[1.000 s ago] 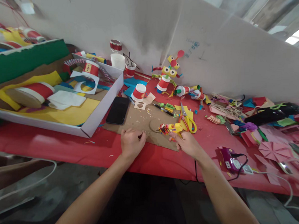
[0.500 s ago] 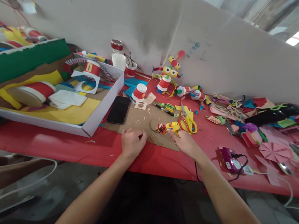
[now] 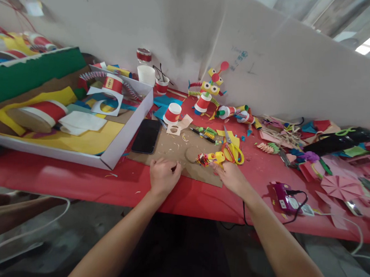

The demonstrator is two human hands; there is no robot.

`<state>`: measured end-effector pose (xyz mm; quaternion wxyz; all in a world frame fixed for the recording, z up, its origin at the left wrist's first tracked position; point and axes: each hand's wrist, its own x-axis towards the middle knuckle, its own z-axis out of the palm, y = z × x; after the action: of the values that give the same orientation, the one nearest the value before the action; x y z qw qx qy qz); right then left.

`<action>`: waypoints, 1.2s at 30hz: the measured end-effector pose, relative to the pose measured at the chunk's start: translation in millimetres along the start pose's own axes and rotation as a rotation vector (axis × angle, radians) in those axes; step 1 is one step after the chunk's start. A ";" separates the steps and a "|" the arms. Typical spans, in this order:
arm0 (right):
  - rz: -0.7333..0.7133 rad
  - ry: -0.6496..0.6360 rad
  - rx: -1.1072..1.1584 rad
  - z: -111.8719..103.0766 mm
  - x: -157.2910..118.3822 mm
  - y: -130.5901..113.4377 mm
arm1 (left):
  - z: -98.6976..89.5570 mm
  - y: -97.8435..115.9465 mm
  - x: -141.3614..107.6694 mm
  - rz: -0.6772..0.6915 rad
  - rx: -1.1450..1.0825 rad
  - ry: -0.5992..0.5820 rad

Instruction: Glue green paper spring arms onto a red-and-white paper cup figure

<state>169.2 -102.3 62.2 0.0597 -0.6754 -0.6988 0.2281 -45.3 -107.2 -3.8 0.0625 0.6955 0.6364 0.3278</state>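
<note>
My left hand (image 3: 164, 175) rests as a closed fist on the near edge of a cardboard sheet (image 3: 198, 175), with nothing showing out of it. At the sheet's right side, my right hand (image 3: 231, 176) has its fingers closed at the end of a yellow cylindrical thing (image 3: 215, 158). That thing has a red, multicoloured far end and a thin loop; its exact kind is unclear. Yellow-handled scissors (image 3: 234, 153) lie just beyond this hand. A black phone (image 3: 146, 136) sits left of my fist. Behind are an upturned red-and-white paper cup (image 3: 173, 112) and a cutter knife (image 3: 200, 135).
At left stands a white-sided box (image 3: 132, 129) holding paper and cups. A paper-cup figure (image 3: 202, 102) stands near the wall. Right of me lie a purple plug adapter (image 3: 283, 198) with cords, a black bottle (image 3: 338, 141) and pink paper scraps (image 3: 341, 188).
My right hand and the yellow thing with its loop have shifted slightly to the right. My left fist stays in place.
</note>
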 end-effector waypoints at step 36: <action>0.015 0.110 0.003 4.5 -6.7 13.0 | 9.1 19.2 29.5 0.372 0.017 -0.312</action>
<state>180.0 -110.1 54.5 0.0972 -0.6919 -0.6892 0.1920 -24.9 -80.3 10.0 0.0925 0.8435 0.4827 0.2170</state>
